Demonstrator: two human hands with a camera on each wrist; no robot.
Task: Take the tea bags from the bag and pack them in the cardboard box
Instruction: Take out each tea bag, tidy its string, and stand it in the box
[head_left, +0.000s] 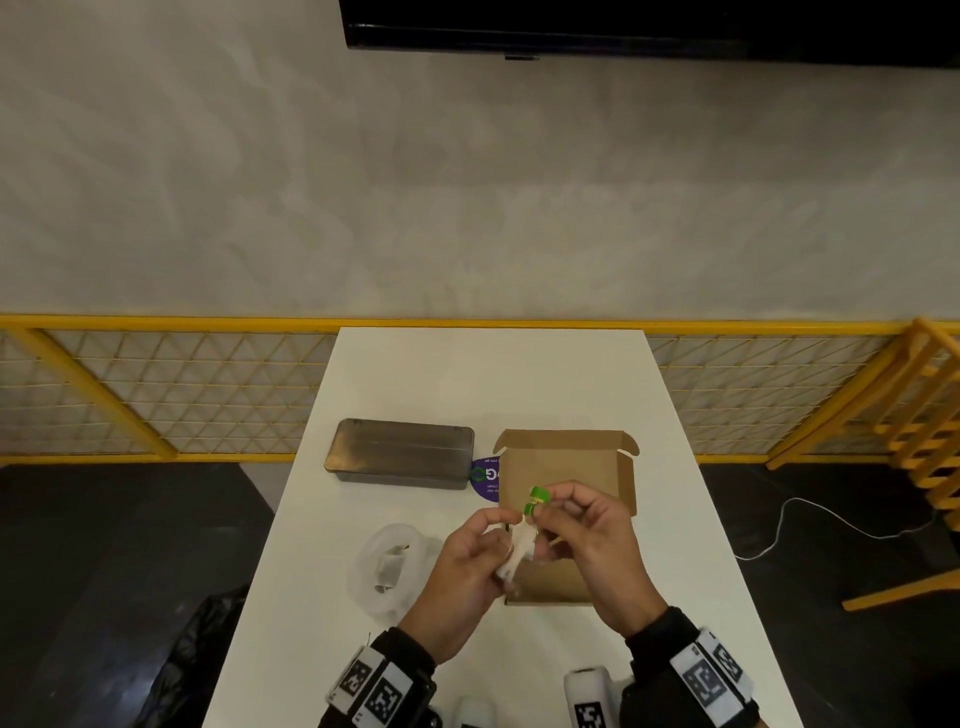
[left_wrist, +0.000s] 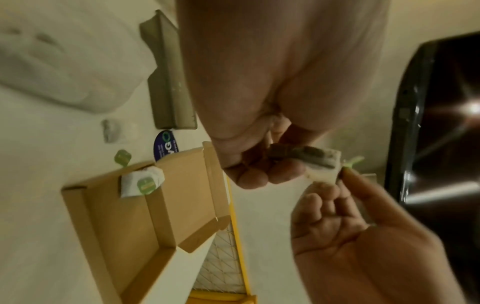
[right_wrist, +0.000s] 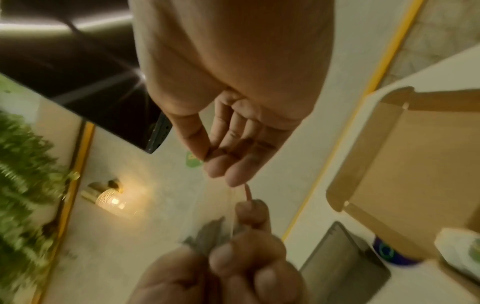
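Mid-transfer, judged from the scene: one tea bag (head_left: 517, 558) held up at lower centre of the head view, over the near end of the open cardboard box (head_left: 566, 483). Left hand (head_left: 462, 577) curled round the pouch, fingers (left_wrist: 255, 176) closed on it. Right hand (head_left: 582, 535) pinching the green tag (head_left: 537, 498) between thumb and forefinger, remaining fingers loosely curled. Thread between pouch and tag too fine to make out clearly. Already inside the box, at centre left of the left wrist view: another tea bag (left_wrist: 141, 183) against a wall. Left on the desk (head_left: 467, 374), lower left of the box in the head view: the clear plastic bag (head_left: 387, 566), with at least one pouch inside. Next, probably: lowered into the box beside the first, tag tucked in and not draped over the rim.
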